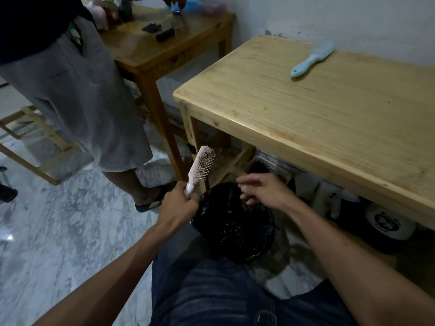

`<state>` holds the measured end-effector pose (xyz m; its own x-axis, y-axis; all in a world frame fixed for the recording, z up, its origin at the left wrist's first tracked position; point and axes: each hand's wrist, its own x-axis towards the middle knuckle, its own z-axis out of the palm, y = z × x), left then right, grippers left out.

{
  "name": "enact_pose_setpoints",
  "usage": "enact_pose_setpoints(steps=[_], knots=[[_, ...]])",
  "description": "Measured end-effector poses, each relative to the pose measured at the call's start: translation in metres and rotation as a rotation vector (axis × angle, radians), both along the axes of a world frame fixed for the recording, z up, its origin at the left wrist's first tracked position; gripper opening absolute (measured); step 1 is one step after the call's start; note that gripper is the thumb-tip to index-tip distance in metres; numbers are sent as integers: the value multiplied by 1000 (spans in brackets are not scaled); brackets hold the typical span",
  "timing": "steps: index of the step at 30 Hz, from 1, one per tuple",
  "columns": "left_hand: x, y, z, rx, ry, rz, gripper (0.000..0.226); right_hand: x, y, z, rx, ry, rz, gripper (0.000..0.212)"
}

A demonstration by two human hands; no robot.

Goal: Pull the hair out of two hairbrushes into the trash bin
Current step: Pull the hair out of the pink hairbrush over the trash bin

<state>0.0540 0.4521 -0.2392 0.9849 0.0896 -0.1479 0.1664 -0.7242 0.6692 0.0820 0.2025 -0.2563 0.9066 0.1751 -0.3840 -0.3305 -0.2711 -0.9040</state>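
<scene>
My left hand (pixel 181 201) grips the handle of a pink hairbrush (pixel 203 164), held upright with strands of dark hair tangled in its bristles. Right of it, my right hand (pixel 261 189) hovers over a black-lined trash bin (pixel 235 224) on the floor, fingers pointing down with a small clump of hair (pixel 249 203) at the fingertips. A light blue hairbrush (pixel 312 58) lies on the light wooden table (pixel 306 118) at the far right, away from both hands.
Another person in grey shorts (pixel 77 95) stands at the left beside a darker wooden table (pixel 164 48) with small items. A white basket (pixel 273 168) and other objects sit under the light table. My knees in jeans (pixel 223 290) are just below the bin.
</scene>
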Motion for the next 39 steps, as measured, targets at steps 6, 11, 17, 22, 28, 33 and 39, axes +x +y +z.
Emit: enact_pose_setpoints(steps=[6, 11, 17, 22, 28, 33, 39], knots=[[-6, -18, 10, -30, -14, -129, 22, 1, 45, 17, -3, 70, 46, 48], [-7, -25, 15, -101, -14, -165, 22, 6, 57, 18, 107, 59, -78, 17], [-4, -22, 15, -113, 14, -91, 22, 5, 41, 24, 87, 34, -127, 8], [0, -11, 10, -153, 42, -2, 25, 0, 17, 28, 104, 36, -211, 6], [-3, -7, 6, -171, 21, -56, 15, 1, 17, 14, -290, 90, 53, 45], [-6, -11, 6, -219, 2, -95, 15, 5, 34, 26, -168, -32, -133, 65], [-4, -8, 4, -187, -17, -159, 14, 23, 31, 37, 2, -92, -401, 44]])
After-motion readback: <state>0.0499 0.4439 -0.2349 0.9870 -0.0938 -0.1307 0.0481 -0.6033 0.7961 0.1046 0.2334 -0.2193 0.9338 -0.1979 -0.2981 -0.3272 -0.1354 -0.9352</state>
